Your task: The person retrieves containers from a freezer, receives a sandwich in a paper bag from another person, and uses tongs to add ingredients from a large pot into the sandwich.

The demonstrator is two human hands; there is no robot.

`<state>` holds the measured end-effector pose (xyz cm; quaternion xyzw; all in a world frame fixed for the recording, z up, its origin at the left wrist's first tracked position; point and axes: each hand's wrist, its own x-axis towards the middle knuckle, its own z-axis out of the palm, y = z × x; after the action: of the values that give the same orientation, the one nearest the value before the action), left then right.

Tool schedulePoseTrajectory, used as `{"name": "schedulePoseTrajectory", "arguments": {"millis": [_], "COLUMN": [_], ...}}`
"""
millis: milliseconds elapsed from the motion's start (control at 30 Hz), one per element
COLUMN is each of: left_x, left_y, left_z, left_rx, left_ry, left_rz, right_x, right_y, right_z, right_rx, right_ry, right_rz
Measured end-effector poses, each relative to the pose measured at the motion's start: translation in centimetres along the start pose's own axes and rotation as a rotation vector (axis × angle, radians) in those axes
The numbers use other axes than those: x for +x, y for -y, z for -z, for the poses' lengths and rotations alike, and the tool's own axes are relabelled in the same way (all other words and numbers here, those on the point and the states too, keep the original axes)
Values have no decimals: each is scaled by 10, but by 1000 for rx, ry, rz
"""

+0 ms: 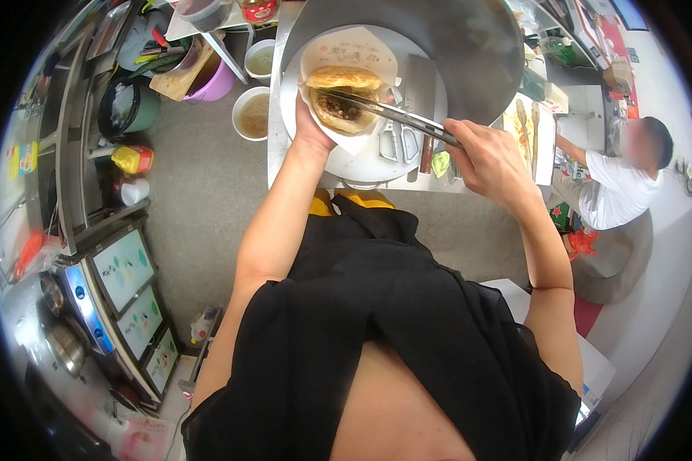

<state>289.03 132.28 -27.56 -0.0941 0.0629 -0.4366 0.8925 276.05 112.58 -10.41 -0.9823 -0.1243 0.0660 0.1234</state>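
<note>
My left hand (313, 131) holds a split flatbread (343, 76) wrapped in white printed paper (354, 49). Brown chopped filling (343, 107) shows between the bread's two halves. Metal tongs (406, 118) are gripped in my right hand (493, 160), and their tips reach into the filling. Below the bread lies a round white cutting board (346, 164). A cleaver (421, 86) rests on it with its handle towards me, and metal-handled scissors (388, 144) lie beside the cleaver. A small green packet (440, 165) sits at the board's right edge.
A large metal pot (481, 57) stands behind the board. Right of it is a tray (545, 164) with long utensils. A person in a white shirt (625, 184) sits farther right. Left are bowls of liquid (255, 113), a purple tub (218, 80) and a yellow jug (131, 159).
</note>
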Motion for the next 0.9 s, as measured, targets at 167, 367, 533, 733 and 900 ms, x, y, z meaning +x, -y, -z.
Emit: {"name": "schedulePoseTrajectory", "arguments": {"millis": [167,367,533,733,900], "left_x": [-12,-38,-83,-129,-146], "left_y": [-8,-40,-54,-51,-29], "left_z": [5,45,32,46,44], "left_rx": [-28,326,191,300,352], "left_ry": [44,-228,-322,-461,-512], "left_rz": [-64,-406,-375,-500,-528], "right_x": [-4,-12,-9,48,56], "right_y": [4,4,-43,-88,-108], "right_z": [4,2,-63,-160,-192], "right_rx": [34,222,389,370,187], "right_ry": [-19,-11,102,72,-145], "right_rz": [-20,-103,-372,-437,-491]}}
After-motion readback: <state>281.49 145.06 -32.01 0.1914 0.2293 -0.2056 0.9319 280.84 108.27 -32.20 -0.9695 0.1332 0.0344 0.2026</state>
